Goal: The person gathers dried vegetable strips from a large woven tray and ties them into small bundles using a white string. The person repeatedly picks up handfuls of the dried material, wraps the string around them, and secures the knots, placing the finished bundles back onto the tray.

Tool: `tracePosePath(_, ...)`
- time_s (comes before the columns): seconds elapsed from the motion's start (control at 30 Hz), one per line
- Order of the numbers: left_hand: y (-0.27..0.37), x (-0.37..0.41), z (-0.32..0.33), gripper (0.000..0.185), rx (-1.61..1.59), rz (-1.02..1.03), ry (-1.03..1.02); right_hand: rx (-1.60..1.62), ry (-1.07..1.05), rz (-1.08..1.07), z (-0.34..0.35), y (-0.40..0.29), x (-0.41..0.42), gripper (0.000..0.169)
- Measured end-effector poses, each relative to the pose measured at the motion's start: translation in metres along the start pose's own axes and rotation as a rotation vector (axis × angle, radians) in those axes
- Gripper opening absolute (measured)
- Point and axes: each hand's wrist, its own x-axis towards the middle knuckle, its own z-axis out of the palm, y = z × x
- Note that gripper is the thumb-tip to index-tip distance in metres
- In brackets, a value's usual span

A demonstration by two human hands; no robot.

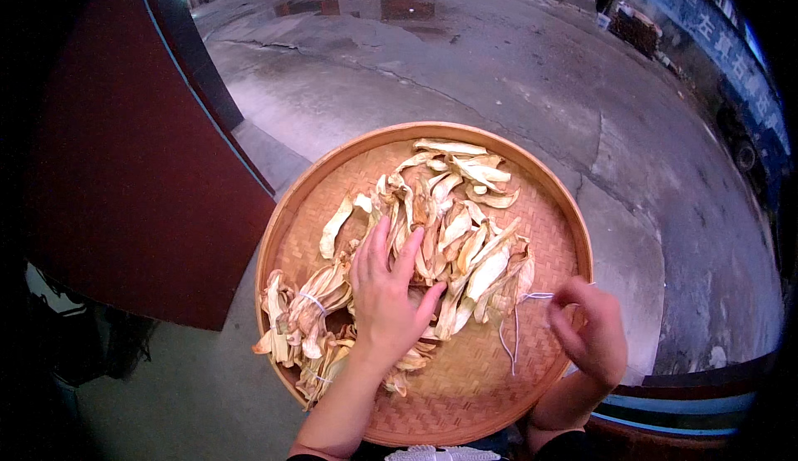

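A round woven bamboo tray (461,392) holds pale dried slices (455,230), loosely piled from its far side to the middle. My left hand (389,296) lies over the pile's left side, fingers spread. At the tray's right edge my right hand (589,330) has its thumb and forefinger curled towards each other, with white string (537,296) reaching towards them; whether they pinch it is unclear. The string's loose ends (515,342) hang down onto the tray. On the left of the tray lie bundles of slices (315,302) tied with white string, partly behind my left forearm.
A dark red panel (149,168) with a blue edge stands left of the tray. Beyond the tray spreads a wet, cracked concrete ground (449,62). White string or cord (442,453) lies by the tray's near rim. A blue vehicle (742,74) is at the far right.
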Motion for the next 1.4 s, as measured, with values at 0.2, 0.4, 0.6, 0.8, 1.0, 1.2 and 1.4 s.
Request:
tracePosePath(0.2,-0.019,0.005,-0.004,0.061,-0.427,-0.039,0.011,0.054,-0.338,-0.056,0.030,0.018,0.017,0.012)
tracePosePath(0.4,-0.026,-0.001,0.004,0.026,-0.975,-0.043,0.182,-0.078,-0.276,-0.063,0.029,-0.009,0.026,0.036)
tracePosePath(0.6,-0.022,-0.009,0.007,0.006,-1.332,-0.233,0.478,-0.186,-0.230,-0.379,0.094,-0.050,0.028,0.070)
tracePosePath(0.8,-0.020,-0.009,-0.006,0.006,-1.352,-0.212,0.685,-0.394,-0.192,-0.533,0.127,-0.039,0.049,0.065)
tracePosePath(1.0,-0.024,-0.012,-0.020,0.007,-1.257,-0.149,0.668,-0.452,-0.090,-0.453,0.130,-0.029,0.071,0.055)
tracePosePath(1.2,-0.025,-0.010,-0.024,0.007,-1.179,-0.164,0.524,-0.437,0.050,-0.287,0.134,0.006,0.094,0.048)
tracePosePath(1.4,-0.025,-0.009,-0.021,0.002,-0.844,-0.172,0.248,-0.319,0.002,-0.286,0.117,0.024,0.101,0.049)
